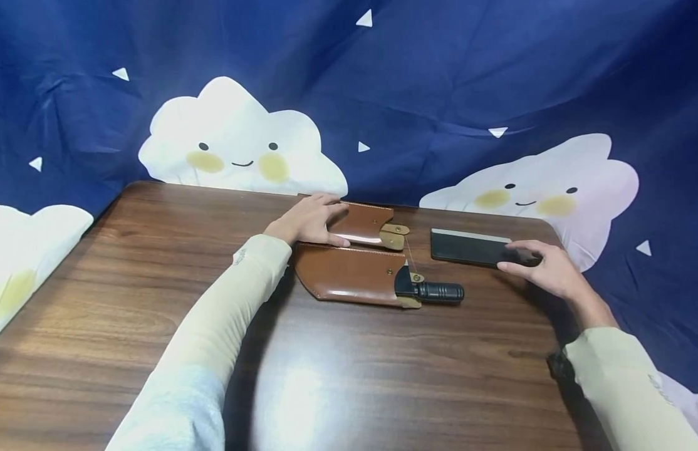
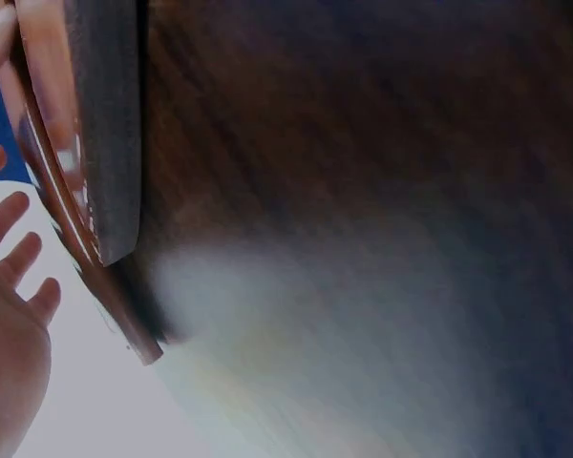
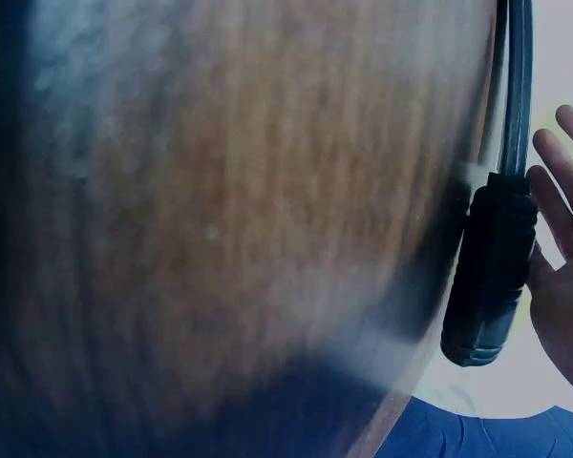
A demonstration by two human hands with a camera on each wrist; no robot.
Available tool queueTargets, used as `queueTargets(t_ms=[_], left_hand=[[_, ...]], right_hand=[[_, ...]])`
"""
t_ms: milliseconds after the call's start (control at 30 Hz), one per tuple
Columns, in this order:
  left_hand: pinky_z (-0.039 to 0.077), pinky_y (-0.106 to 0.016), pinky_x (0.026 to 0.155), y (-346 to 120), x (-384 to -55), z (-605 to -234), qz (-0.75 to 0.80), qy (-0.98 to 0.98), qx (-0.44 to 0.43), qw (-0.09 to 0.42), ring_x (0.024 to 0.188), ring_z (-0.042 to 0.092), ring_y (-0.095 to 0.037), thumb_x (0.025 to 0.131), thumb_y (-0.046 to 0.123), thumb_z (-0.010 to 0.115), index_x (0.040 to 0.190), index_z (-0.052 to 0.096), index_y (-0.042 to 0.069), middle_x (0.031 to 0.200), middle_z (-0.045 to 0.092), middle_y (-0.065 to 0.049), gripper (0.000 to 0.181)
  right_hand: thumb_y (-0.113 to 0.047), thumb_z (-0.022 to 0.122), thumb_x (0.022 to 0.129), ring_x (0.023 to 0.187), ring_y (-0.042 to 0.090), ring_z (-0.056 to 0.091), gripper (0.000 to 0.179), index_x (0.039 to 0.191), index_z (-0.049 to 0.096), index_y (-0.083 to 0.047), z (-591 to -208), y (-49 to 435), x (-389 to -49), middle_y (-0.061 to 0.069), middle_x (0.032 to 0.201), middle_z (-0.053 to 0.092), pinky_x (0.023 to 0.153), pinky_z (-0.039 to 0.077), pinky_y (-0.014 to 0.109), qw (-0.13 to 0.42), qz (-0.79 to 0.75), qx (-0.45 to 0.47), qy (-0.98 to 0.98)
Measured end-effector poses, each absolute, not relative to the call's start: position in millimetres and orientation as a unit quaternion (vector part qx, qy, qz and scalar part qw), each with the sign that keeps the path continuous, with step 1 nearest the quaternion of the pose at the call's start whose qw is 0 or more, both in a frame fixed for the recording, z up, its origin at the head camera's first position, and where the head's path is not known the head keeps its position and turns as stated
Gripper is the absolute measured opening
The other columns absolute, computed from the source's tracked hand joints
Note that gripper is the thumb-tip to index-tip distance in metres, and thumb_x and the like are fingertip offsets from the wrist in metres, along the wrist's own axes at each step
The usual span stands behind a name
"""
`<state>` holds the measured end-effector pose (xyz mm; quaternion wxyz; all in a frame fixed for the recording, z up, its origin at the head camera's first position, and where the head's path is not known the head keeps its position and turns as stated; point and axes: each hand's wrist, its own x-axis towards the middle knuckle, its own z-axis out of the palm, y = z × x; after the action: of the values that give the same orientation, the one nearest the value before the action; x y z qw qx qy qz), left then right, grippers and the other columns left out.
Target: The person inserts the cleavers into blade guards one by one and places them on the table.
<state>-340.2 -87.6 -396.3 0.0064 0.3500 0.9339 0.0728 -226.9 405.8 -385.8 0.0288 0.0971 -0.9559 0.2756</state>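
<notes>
Two brown leather sheaths lie on the table. My left hand [image 1: 311,219] rests over the left end of the far sheath [image 1: 360,224], thumb at its near edge and fingers toward its far edge. The near sheath [image 1: 349,272] has a black ridged handle [image 1: 439,292] sticking out to the right. To the right lies a black cleaver [image 1: 467,246] with a wide rectangular blade and a bright edge facing away. My right hand [image 1: 546,268] is at its handle end, partly hiding it. In the right wrist view its fingers look extended beside a black handle [image 3: 492,277].
The wooden table [image 1: 411,369] ends at a blue curtain [image 1: 428,69] printed with white clouds. Small snap straps [image 1: 395,230] stick out from the mouth of the far sheath.
</notes>
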Motion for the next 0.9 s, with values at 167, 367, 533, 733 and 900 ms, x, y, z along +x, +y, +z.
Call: queueTargets(t_ms=[167, 367, 533, 733, 900], left_hand=[[0.026, -0.046, 0.118, -87.6, -344.7, -397.0, 0.06, 0.939, 0.337, 0.022, 0.148, 0.028, -0.033, 0.078, 0.076, 0.067, 0.156, 0.041, 0.015, 0.161, 0.034, -0.015, 0.103], [0.02, -0.044, 0.12, -86.6, -350.4, -396.2, 0.044, 0.944, 0.324, 0.035, 0.151, 0.023, -0.031, 0.078, 0.078, 0.065, 0.159, 0.037, 0.017, 0.164, 0.029, -0.013, 0.106], [0.019, -0.042, 0.121, -81.3, -354.2, -395.9, 0.043, 0.944, 0.325, 0.044, 0.15, 0.024, -0.029, 0.077, 0.078, 0.066, 0.157, 0.04, 0.016, 0.162, 0.032, -0.014, 0.104], [0.027, -0.042, 0.117, -76.1, -353.4, -400.7, 0.059, 0.943, 0.322, 0.052, 0.143, 0.035, -0.031, 0.073, 0.078, 0.07, 0.155, 0.045, 0.018, 0.154, 0.04, -0.013, 0.104], [0.025, -0.047, 0.118, -78.1, -351.9, -404.0, 0.051, 0.946, 0.318, 0.048, 0.145, 0.031, -0.033, 0.073, 0.08, 0.068, 0.156, 0.043, 0.02, 0.157, 0.037, -0.013, 0.106]], right_hand=[[-0.037, 0.079, 0.088, 0.123, 0.053, 0.051, 0.059, 0.13, 0.064, 0.002, -387.3, 408.7, -230.6, 0.033, 0.132, 0.058, 0.096, 0.039, 0.065, 0.023, 0.274, 0.083, -0.958], [-0.045, 0.077, 0.088, 0.125, 0.053, 0.05, 0.067, 0.132, 0.062, 0.002, -384.9, 415.7, -238.8, 0.034, 0.128, 0.06, 0.096, 0.039, 0.063, 0.0, 0.251, 0.053, -0.967], [-0.044, 0.079, 0.087, 0.117, 0.051, 0.056, 0.066, 0.13, 0.063, 0.003, -390.1, 425.7, -238.9, 0.037, 0.126, 0.06, 0.089, 0.044, 0.051, -0.008, 0.239, 0.05, -0.97], [-0.04, 0.082, 0.084, 0.11, 0.05, 0.058, 0.059, 0.123, 0.068, 0.002, -399.3, 432.3, -234.0, 0.038, 0.12, 0.061, 0.084, 0.043, 0.047, 0.017, 0.23, 0.054, -0.972], [-0.039, 0.082, 0.084, 0.115, 0.055, 0.053, 0.06, 0.121, 0.067, 0.005, -400.2, 433.7, -235.1, 0.039, 0.122, 0.059, 0.092, 0.04, 0.059, 0.017, 0.237, 0.045, -0.97]])
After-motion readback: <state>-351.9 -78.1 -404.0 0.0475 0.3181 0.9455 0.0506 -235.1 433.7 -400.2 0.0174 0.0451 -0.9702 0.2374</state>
